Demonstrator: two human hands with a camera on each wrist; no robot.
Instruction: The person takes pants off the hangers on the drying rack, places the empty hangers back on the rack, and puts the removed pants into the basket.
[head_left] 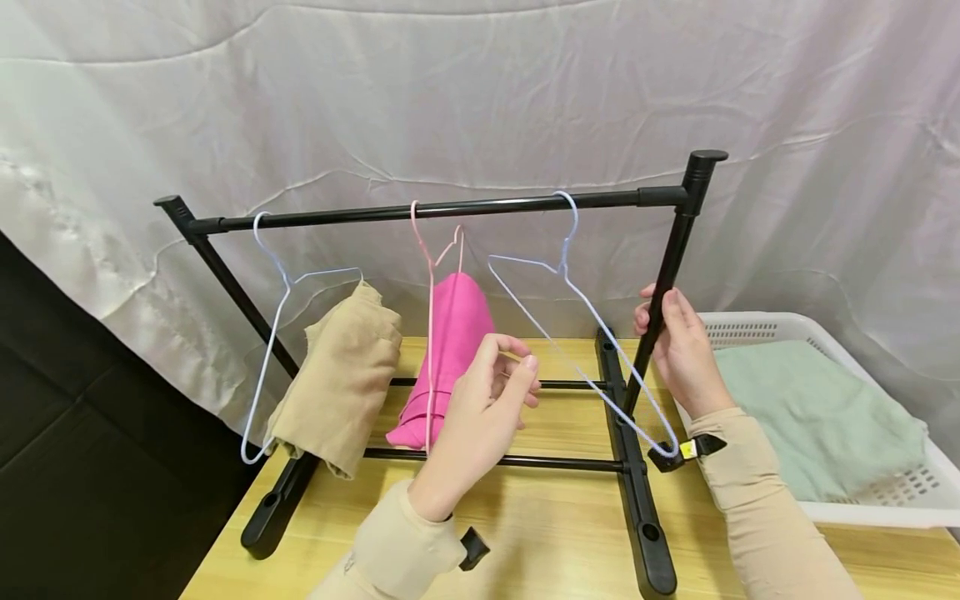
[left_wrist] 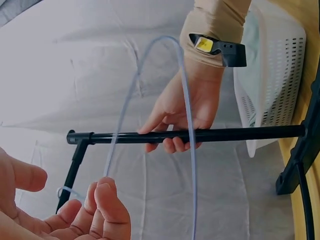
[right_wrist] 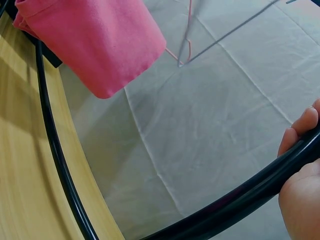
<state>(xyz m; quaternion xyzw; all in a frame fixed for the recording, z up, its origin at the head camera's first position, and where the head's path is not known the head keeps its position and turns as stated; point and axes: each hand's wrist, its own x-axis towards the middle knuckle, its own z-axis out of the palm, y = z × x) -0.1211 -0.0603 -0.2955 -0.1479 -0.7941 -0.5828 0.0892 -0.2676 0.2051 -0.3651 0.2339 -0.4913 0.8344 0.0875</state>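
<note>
My right hand (head_left: 686, 358) grips the right post (head_left: 672, 258) of a black clothes rack, with fingers curled round it in the left wrist view. My left hand (head_left: 476, 412) hovers in front of the rack, its fingers loosely bent and holding nothing. Just behind it, a folded pink cloth (head_left: 461, 321) drapes over a pink hanger (head_left: 431, 333). A bare light blue hanger (head_left: 564, 270) hangs to the right on the crossbar (head_left: 487, 207), between my hands. At the left, a folded beige cloth (head_left: 345, 375) drapes over another blue hanger (head_left: 279, 312).
A white perforated basket (head_left: 795, 321) with a folded light green cloth (head_left: 817, 417) stands right of the rack. The rack's black feet (head_left: 648, 533) rest on a wooden table (head_left: 547, 517). A pale curtain (head_left: 480, 100) hangs behind.
</note>
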